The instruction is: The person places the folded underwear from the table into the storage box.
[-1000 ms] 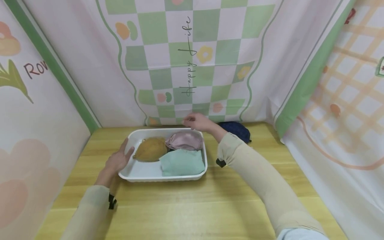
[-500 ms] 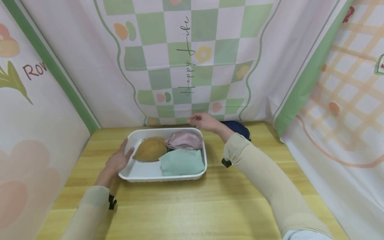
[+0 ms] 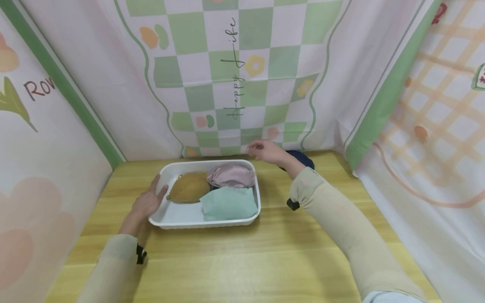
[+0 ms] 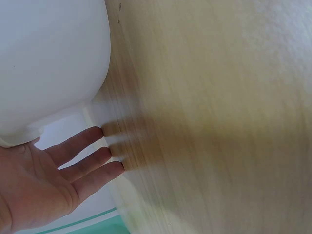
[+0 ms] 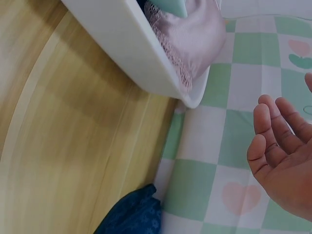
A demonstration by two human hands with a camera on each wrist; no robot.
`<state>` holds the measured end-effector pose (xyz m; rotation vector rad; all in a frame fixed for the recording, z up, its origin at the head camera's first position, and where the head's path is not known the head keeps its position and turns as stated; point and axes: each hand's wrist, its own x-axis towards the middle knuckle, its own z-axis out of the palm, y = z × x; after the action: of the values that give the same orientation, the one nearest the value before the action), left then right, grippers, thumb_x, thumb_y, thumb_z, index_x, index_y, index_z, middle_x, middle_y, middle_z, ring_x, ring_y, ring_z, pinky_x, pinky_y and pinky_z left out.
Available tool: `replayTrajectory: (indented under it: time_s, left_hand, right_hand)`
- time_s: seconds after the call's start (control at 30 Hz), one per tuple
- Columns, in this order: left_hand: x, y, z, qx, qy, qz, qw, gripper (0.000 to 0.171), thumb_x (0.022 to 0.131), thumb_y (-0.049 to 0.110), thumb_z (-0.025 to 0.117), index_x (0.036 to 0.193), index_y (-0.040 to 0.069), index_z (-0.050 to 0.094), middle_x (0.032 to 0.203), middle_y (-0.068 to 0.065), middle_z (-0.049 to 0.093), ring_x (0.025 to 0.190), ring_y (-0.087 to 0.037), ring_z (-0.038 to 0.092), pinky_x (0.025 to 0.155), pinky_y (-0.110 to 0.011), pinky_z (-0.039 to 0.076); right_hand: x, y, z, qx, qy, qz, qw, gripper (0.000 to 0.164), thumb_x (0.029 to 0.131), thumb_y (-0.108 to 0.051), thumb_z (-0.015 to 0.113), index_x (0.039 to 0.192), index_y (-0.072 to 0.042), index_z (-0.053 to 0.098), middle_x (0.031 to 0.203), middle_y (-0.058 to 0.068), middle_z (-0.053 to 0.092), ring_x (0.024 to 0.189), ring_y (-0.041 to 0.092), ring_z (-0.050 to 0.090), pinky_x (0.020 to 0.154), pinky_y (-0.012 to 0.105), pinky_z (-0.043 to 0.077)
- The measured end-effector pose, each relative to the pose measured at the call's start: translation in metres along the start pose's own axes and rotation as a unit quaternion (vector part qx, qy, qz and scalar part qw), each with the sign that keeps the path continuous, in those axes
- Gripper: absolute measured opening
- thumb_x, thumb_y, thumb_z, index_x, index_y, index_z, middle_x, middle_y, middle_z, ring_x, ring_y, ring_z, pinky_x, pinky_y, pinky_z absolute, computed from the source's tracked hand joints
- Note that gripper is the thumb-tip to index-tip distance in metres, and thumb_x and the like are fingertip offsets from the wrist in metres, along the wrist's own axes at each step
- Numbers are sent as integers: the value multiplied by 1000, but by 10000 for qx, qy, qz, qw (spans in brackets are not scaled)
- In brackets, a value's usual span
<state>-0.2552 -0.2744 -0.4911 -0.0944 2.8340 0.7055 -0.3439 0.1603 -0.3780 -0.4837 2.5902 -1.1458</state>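
Note:
A white tray (image 3: pixel 174 223) holds a mustard cloth bundle (image 3: pixel 188 188), a pink satin lace-trimmed bundle (image 3: pixel 232 176) and a pale mint folded cloth (image 3: pixel 229 204). My left hand (image 3: pixel 147 203) rests at the tray's left end with its fingers extended; in the left wrist view, several fingertips reach down by the tabletop. Beyond the tray's far right corner, my right hand (image 3: pixel 268 151) hovers with loosely bent fingers and nothing in them. A navy bundle (image 3: pixel 301 159) lies behind the right wrist, partly hidden by it; the right wrist view shows its patterned fabric (image 5: pixel 134 212).
Behind the wooden table (image 3: pixel 223 261) hangs a green-and-white checked curtain (image 3: pixel 242 92), close to the right hand. More printed fabric (image 3: pixel 417 139) encloses the right side, and a white curtain (image 3: pixel 41 168) the left.
My right hand has moved to the right, away from above the tray's far edge and nearer the navy bundle, covering more of it. The left hand stays at the tray.

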Motion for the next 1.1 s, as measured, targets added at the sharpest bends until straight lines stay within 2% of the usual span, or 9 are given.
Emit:
replayTrajectory:
  time_s: [0.23,0.37,0.6,0.87,1.1]
  left_hand:
    - [0,-1,0,43,24,33,10000,84,97,73,6,160,22,-16,152,-38,33,127,-62,46,98,-68,45]
    - [-1,-2,0,49,59,50,10000,84,97,73,7,160,21,-14,151,-38,34,126,-62,46,97,-67,45]
    - [-2,-1,0,8,46,24,10000,84,98,72,8,160,21,-14,152,-37,33,127,-63,45,99,-69,43]
    - [-4,1,0,6,-24,13,10000,82,98,72,8,159,22,-17,153,-38,31,128,-63,44,99,-69,43]
    - [-3,1,0,3,18,12,10000,84,98,72,8,160,20,-12,152,-38,32,127,-63,44,98,-68,44]
  right_hand:
    - [-5,10,-8,71,174,-123,9997,49,103,-37,53,140,-5,54,137,15,61,109,30,66,100,47,54]
    - [-5,19,-12,42,206,-129,9997,48,104,-39,52,138,-6,56,134,14,62,110,30,66,99,46,54]
    - [-13,27,-20,-28,270,55,9996,51,103,-45,50,140,-11,55,135,15,63,108,31,67,102,48,51]
    - [-21,39,-32,9,317,207,9993,54,104,-46,48,144,-11,52,133,17,63,107,32,66,104,50,49]
    - [-28,49,-40,61,405,434,9982,47,105,-42,48,141,-12,53,134,19,61,109,33,64,106,53,47]
